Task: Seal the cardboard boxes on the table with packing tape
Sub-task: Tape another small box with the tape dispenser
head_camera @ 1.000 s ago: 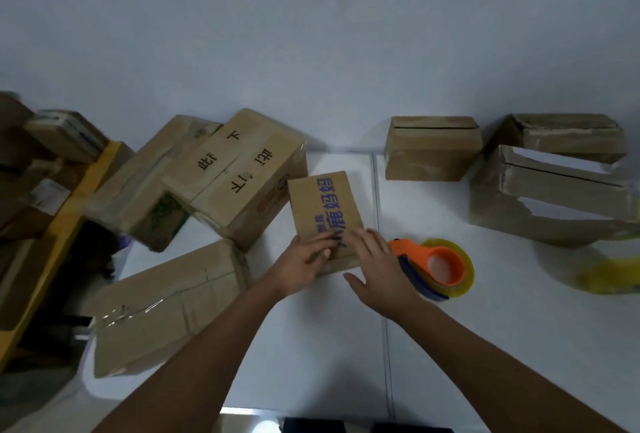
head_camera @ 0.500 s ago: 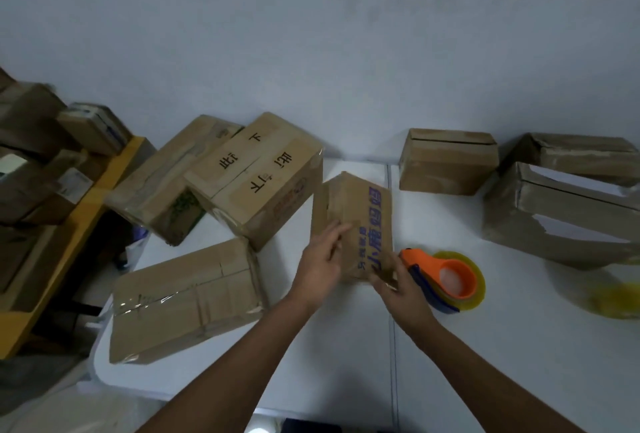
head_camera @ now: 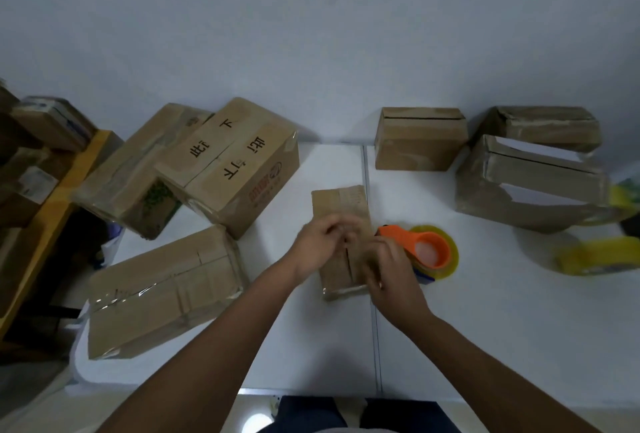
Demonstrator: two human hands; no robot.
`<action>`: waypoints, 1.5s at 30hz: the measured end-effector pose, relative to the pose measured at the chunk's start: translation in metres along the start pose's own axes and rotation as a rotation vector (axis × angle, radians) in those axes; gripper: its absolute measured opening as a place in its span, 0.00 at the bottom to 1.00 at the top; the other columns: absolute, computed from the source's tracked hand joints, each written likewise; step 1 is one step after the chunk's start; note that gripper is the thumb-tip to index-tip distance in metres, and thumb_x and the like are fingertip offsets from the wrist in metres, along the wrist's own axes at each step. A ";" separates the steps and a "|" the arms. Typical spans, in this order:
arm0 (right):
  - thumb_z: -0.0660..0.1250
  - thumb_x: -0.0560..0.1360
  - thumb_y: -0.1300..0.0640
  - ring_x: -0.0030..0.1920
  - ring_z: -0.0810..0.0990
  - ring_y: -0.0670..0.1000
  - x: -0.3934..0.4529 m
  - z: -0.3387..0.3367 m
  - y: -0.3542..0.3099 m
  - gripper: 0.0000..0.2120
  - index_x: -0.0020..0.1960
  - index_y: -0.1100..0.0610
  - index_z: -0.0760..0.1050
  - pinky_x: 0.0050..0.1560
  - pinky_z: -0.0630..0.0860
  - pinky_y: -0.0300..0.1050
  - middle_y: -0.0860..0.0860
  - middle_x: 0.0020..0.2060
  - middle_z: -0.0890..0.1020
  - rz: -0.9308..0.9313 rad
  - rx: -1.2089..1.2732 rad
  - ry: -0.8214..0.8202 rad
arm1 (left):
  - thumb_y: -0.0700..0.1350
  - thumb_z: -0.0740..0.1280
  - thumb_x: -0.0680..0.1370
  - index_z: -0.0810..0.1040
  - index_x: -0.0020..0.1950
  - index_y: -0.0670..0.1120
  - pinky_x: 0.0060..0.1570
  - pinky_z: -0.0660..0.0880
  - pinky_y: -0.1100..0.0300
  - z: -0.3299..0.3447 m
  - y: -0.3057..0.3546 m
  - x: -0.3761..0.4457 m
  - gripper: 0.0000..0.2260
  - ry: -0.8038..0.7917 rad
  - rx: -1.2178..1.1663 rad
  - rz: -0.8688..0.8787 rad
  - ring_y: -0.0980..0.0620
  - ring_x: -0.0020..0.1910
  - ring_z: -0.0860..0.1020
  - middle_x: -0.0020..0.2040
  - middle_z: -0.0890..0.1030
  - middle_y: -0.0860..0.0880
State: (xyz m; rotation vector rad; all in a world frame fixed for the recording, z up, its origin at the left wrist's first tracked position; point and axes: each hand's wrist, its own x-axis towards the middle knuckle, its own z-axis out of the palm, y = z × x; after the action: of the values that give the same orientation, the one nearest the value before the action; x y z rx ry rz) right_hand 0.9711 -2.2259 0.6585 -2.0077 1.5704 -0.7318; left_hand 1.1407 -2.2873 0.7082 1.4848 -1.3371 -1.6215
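White tabletop (head_camera: 485, 311) is carrying everything in front of you. Well left of your fingers, a printed large box (head_camera: 230, 164) is sitting. Under both hands, the small box (head_camera: 341, 210) is lying flat; your left hand (head_camera: 320, 247) and right hand (head_camera: 389, 271) are curling on it, blurred. Just right, the tape dispenser (head_camera: 427, 249) is resting.

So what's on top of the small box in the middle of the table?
Both hands rest on the small box: the left hand and the right hand, over its flap seam. They blur and cover the middle, so any tape there can't be seen.
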 end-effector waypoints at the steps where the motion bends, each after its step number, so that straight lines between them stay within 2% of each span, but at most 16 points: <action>1: 0.61 0.77 0.54 0.65 0.70 0.52 0.001 0.003 0.001 0.15 0.62 0.56 0.72 0.65 0.71 0.52 0.51 0.63 0.73 -0.043 -0.073 -0.095 | 0.36 0.60 0.83 0.83 0.54 0.48 0.52 0.79 0.63 -0.009 -0.005 -0.003 0.13 0.080 -0.088 -0.002 0.51 0.52 0.82 0.55 0.83 0.46; 3: 0.54 0.79 0.43 0.77 0.54 0.49 0.001 0.011 0.004 0.26 0.74 0.53 0.64 0.77 0.54 0.52 0.48 0.75 0.61 -0.099 -0.231 -0.254 | 0.36 0.61 0.83 0.82 0.54 0.47 0.54 0.79 0.60 -0.027 -0.022 -0.017 0.12 0.249 -0.209 -0.028 0.49 0.54 0.82 0.56 0.83 0.46; 5: 0.46 0.79 0.37 0.78 0.42 0.47 0.001 0.015 0.008 0.32 0.78 0.51 0.55 0.76 0.42 0.50 0.46 0.79 0.51 -0.116 -0.332 -0.286 | 0.40 0.63 0.83 0.80 0.59 0.49 0.61 0.75 0.57 -0.037 -0.054 -0.036 0.09 0.370 -0.211 -0.152 0.49 0.60 0.79 0.61 0.81 0.49; 8: 0.42 0.80 0.36 0.79 0.42 0.49 -0.003 0.018 0.010 0.32 0.79 0.51 0.53 0.77 0.47 0.55 0.48 0.79 0.51 -0.094 -0.390 -0.268 | 0.50 0.63 0.83 0.77 0.65 0.44 0.56 0.74 0.55 -0.032 -0.095 -0.060 0.15 0.321 -0.496 -0.499 0.48 0.59 0.79 0.63 0.80 0.45; 10: 0.42 0.80 0.35 0.79 0.42 0.49 -0.004 0.020 0.009 0.32 0.79 0.50 0.52 0.77 0.49 0.57 0.47 0.79 0.51 -0.068 -0.400 -0.281 | 0.53 0.63 0.82 0.79 0.61 0.41 0.51 0.75 0.55 -0.025 -0.100 -0.070 0.18 0.247 -0.695 -0.596 0.47 0.55 0.82 0.57 0.84 0.44; 13: 0.47 0.78 0.34 0.79 0.47 0.50 0.000 0.018 0.004 0.32 0.77 0.49 0.56 0.77 0.52 0.59 0.47 0.78 0.56 -0.062 -0.430 -0.257 | 0.54 0.66 0.81 0.83 0.54 0.43 0.54 0.76 0.56 -0.023 -0.096 -0.077 0.15 0.230 -0.716 -0.530 0.50 0.51 0.83 0.50 0.85 0.46; 16: 0.50 0.77 0.32 0.76 0.55 0.53 0.006 0.016 0.000 0.34 0.76 0.50 0.60 0.75 0.56 0.57 0.48 0.75 0.62 -0.024 -0.412 -0.206 | 0.45 0.70 0.79 0.84 0.53 0.44 0.52 0.76 0.61 -0.022 -0.094 -0.078 0.07 0.220 -0.606 -0.424 0.53 0.49 0.81 0.48 0.84 0.48; 18: 0.48 0.77 0.32 0.77 0.53 0.52 0.007 0.021 -0.002 0.35 0.77 0.49 0.57 0.74 0.58 0.59 0.48 0.75 0.60 0.004 -0.402 -0.217 | 0.42 0.70 0.78 0.83 0.53 0.43 0.50 0.76 0.62 -0.021 -0.094 -0.077 0.06 0.259 -0.566 -0.384 0.52 0.47 0.80 0.47 0.83 0.48; 22: 0.46 0.77 0.32 0.78 0.47 0.50 0.003 0.030 -0.004 0.34 0.79 0.47 0.52 0.73 0.56 0.60 0.46 0.77 0.55 0.036 -0.390 -0.228 | 0.52 0.69 0.79 0.83 0.56 0.45 0.54 0.78 0.58 -0.016 -0.091 -0.075 0.12 0.242 -0.482 -0.360 0.52 0.51 0.81 0.51 0.85 0.50; 25: 0.44 0.77 0.31 0.79 0.44 0.50 0.000 0.033 -0.002 0.34 0.79 0.45 0.48 0.74 0.52 0.58 0.44 0.79 0.50 0.033 -0.411 -0.245 | 0.46 0.71 0.78 0.83 0.55 0.42 0.51 0.76 0.59 -0.012 -0.093 -0.074 0.09 0.242 -0.482 -0.326 0.52 0.47 0.80 0.46 0.85 0.51; 29: 0.41 0.77 0.30 0.79 0.41 0.50 0.000 0.038 -0.003 0.35 0.79 0.46 0.47 0.75 0.46 0.58 0.43 0.79 0.49 0.024 -0.440 -0.268 | 0.39 0.70 0.78 0.84 0.50 0.42 0.49 0.76 0.62 -0.010 -0.095 -0.077 0.04 0.350 -0.418 -0.242 0.52 0.45 0.79 0.43 0.84 0.50; 35: 0.37 0.77 0.30 0.79 0.44 0.51 0.006 0.039 -0.001 0.36 0.79 0.47 0.51 0.74 0.51 0.60 0.43 0.79 0.51 0.029 -0.472 -0.256 | 0.43 0.67 0.81 0.82 0.49 0.45 0.49 0.76 0.63 0.003 -0.095 -0.068 0.05 0.445 -0.309 -0.222 0.53 0.45 0.78 0.44 0.83 0.52; 38: 0.38 0.77 0.30 0.79 0.44 0.52 0.007 0.039 -0.002 0.36 0.79 0.47 0.51 0.73 0.53 0.61 0.45 0.79 0.52 0.036 -0.454 -0.257 | 0.47 0.64 0.82 0.78 0.50 0.50 0.50 0.74 0.63 0.015 -0.097 -0.063 0.05 0.465 -0.189 -0.194 0.54 0.49 0.78 0.47 0.81 0.55; 41: 0.41 0.78 0.31 0.79 0.44 0.52 0.005 0.040 -0.003 0.35 0.79 0.48 0.52 0.73 0.54 0.63 0.46 0.79 0.53 0.045 -0.443 -0.250 | 0.49 0.61 0.83 0.73 0.56 0.52 0.50 0.74 0.64 0.026 -0.098 -0.059 0.03 0.468 -0.132 -0.210 0.53 0.55 0.77 0.56 0.76 0.56; 43: 0.41 0.78 0.32 0.79 0.45 0.53 0.005 0.040 -0.004 0.35 0.79 0.49 0.52 0.72 0.55 0.63 0.46 0.79 0.53 0.049 -0.442 -0.255 | 0.48 0.62 0.83 0.68 0.63 0.51 0.55 0.75 0.61 0.028 -0.102 -0.052 0.09 0.488 -0.157 -0.263 0.51 0.58 0.76 0.61 0.69 0.53; 45: 0.40 0.78 0.32 0.79 0.46 0.53 0.004 0.040 -0.005 0.35 0.79 0.49 0.52 0.72 0.56 0.63 0.46 0.79 0.54 0.049 -0.459 -0.254 | 0.48 0.62 0.83 0.67 0.64 0.50 0.56 0.75 0.58 0.026 -0.107 -0.043 0.11 0.470 -0.142 -0.309 0.50 0.58 0.75 0.63 0.67 0.51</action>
State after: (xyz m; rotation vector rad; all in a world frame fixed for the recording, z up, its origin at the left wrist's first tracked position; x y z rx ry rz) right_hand 1.0027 -2.2270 0.6328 -2.2571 1.7357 -0.0860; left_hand 1.1490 -2.2043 0.6248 1.9015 -0.7486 -1.3825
